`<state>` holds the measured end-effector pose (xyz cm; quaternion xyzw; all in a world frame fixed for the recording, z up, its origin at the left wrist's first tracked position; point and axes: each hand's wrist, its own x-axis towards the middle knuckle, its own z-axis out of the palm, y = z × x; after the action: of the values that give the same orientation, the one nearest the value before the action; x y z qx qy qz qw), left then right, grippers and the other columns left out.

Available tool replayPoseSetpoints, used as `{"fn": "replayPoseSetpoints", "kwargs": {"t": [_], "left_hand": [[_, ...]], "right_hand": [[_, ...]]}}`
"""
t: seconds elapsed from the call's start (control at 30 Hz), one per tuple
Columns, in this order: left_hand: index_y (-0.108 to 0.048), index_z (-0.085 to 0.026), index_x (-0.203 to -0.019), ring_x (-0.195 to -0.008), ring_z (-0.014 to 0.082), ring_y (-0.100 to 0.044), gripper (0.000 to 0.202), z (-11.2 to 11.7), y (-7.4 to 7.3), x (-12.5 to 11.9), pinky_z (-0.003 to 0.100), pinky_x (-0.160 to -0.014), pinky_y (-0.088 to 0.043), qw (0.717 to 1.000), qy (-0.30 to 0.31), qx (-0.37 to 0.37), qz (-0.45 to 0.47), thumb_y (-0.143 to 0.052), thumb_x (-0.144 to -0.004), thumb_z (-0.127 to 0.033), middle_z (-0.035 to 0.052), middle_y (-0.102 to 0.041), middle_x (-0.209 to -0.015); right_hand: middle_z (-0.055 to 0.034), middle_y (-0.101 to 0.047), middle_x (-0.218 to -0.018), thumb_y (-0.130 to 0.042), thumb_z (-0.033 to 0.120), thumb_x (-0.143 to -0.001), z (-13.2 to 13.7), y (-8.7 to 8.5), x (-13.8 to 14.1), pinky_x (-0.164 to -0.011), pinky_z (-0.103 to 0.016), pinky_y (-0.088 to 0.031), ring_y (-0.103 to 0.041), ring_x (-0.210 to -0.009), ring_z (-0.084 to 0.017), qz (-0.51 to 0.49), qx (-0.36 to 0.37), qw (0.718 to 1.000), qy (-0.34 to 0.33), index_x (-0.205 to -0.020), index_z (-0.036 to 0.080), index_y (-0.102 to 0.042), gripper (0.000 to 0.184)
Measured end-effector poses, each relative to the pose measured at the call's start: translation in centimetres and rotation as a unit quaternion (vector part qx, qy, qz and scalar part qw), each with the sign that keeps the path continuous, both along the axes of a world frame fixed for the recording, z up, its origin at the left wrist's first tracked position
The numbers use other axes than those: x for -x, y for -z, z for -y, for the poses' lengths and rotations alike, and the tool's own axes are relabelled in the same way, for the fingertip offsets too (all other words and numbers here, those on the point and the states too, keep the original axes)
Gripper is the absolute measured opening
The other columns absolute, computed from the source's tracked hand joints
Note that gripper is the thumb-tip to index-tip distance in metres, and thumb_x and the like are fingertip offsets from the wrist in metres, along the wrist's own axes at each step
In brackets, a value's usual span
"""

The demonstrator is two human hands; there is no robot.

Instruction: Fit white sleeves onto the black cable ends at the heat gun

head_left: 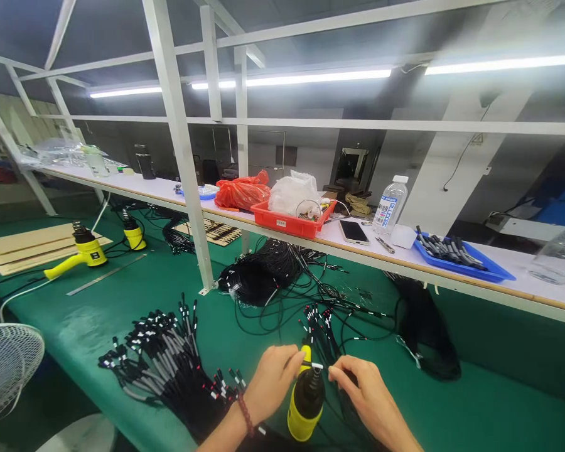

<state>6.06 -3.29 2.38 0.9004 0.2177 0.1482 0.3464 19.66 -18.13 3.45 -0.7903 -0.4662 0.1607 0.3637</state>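
Note:
My left hand (272,381) and my right hand (365,394) meet low in the middle, just over the nozzle of a yellow and black heat gun (306,398) that stands on the green bench. Both hands pinch the ends of a thin black cable (318,366) with a white sleeve on it, held across the nozzle. A loose bundle of black cables with red and white tips (321,324) lies just beyond my fingers. To my left sits a large heap of similar black cables (169,361).
A coil of black wire (263,274) lies behind. Two more yellow heat guns (85,251) stand at far left beside a metal ruler (104,274). The shelf (452,270) holds a red tray (289,221), phone (353,231), water bottle (390,204) and blue tray (461,254). A white fan (4,367) sits bottom left.

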Motion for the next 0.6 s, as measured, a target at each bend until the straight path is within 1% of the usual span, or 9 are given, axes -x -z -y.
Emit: {"fn": "replayPoseSetpoints", "kwargs": {"t": [0.13,0.17,0.23,0.3,0.4,0.47,0.53,0.6], "left_hand": [[-0.05,-0.021,-0.084,-0.082,0.0164,-0.052,0.014,-0.04,-0.11,0.05,0.026,-0.078,-0.04,0.996,0.026,0.044,0.071,-0.043,-0.093,-0.029,-0.0005,-0.057,-0.086],[-0.05,-0.021,-0.087,-0.084,0.0163,-0.052,0.009,-0.05,-0.13,0.06,0.026,-0.079,-0.04,0.995,0.031,0.052,0.081,-0.044,-0.092,-0.027,-0.0002,-0.057,-0.088],[-0.049,-0.021,-0.088,-0.086,0.0165,-0.051,0.007,-0.07,-0.1,0.07,0.026,-0.081,-0.04,0.994,0.036,0.056,0.084,-0.045,-0.091,-0.026,0.0001,-0.057,-0.09],[-0.049,-0.021,-0.084,-0.086,0.0169,-0.051,0.014,-0.07,0.03,0.07,0.026,-0.081,-0.039,0.996,0.033,0.042,0.069,-0.043,-0.093,-0.029,-0.0001,-0.057,-0.087],[-0.046,-0.02,-0.069,-0.077,0.0169,-0.05,0.036,-0.03,0.26,0.04,0.027,-0.077,-0.037,1.0,0.017,0.007,0.026,-0.032,-0.098,-0.037,-0.001,-0.055,-0.073],[-0.043,-0.02,-0.062,-0.072,0.0168,-0.05,0.045,0.0,0.33,-0.01,0.028,-0.075,-0.036,1.0,0.009,-0.005,0.0,-0.026,-0.099,-0.04,-0.0011,-0.053,-0.065],[-0.042,-0.02,-0.06,-0.07,0.0169,-0.049,0.046,0.02,0.34,-0.04,0.028,-0.074,-0.036,1.0,0.008,-0.006,-0.007,-0.026,-0.099,-0.039,-0.001,-0.052,-0.064],[-0.045,-0.02,-0.064,-0.073,0.017,-0.05,0.04,0.01,0.31,-0.06,0.028,-0.076,-0.037,1.0,0.015,0.005,0.009,-0.032,-0.097,-0.037,-0.0011,-0.054,-0.068]], "right_hand": [[0.0015,-0.058,-0.066,-0.049,0.029,-0.087,-0.11,0.03,-0.07,-0.059,-0.024,-0.036,-0.052,-0.064,-0.015,-0.003,-0.029,1.0,0.001,-0.067,0.02,-0.055,0.023],[0.0015,-0.058,-0.067,-0.049,0.028,-0.086,-0.1,0.06,-0.1,-0.059,-0.023,-0.036,-0.053,-0.064,-0.015,-0.005,-0.032,0.999,0.001,-0.067,0.02,-0.056,0.021],[0.0014,-0.058,-0.067,-0.05,0.028,-0.086,-0.01,0.12,-0.17,-0.059,-0.023,-0.036,-0.053,-0.064,-0.015,-0.008,-0.032,0.999,0.003,-0.067,0.02,-0.056,0.022],[0.0014,-0.058,-0.065,-0.048,0.032,-0.088,0.14,0.1,-0.19,-0.058,-0.024,-0.035,-0.051,-0.062,-0.015,-0.01,-0.018,1.0,0.005,-0.066,0.02,-0.057,0.027],[0.0024,-0.055,-0.06,-0.043,0.039,-0.092,0.34,-0.05,-0.12,-0.054,-0.025,-0.03,-0.048,-0.059,-0.014,-0.003,0.007,1.0,-0.004,-0.064,0.02,-0.059,0.037],[0.0031,-0.052,-0.057,-0.041,0.039,-0.093,0.38,-0.12,-0.09,-0.053,-0.025,-0.027,-0.045,-0.057,-0.014,0.005,0.013,1.0,-0.011,-0.064,0.02,-0.06,0.04],[0.0033,-0.051,-0.057,-0.041,0.038,-0.093,0.34,-0.07,-0.16,-0.053,-0.025,-0.027,-0.045,-0.056,-0.014,0.005,0.011,1.0,-0.012,-0.063,0.02,-0.059,0.039],[0.0027,-0.053,-0.059,-0.043,0.035,-0.092,0.26,0.09,-0.31,-0.054,-0.025,-0.03,-0.047,-0.058,-0.014,-0.001,0.002,1.0,-0.009,-0.063,0.019,-0.057,0.035]]}}
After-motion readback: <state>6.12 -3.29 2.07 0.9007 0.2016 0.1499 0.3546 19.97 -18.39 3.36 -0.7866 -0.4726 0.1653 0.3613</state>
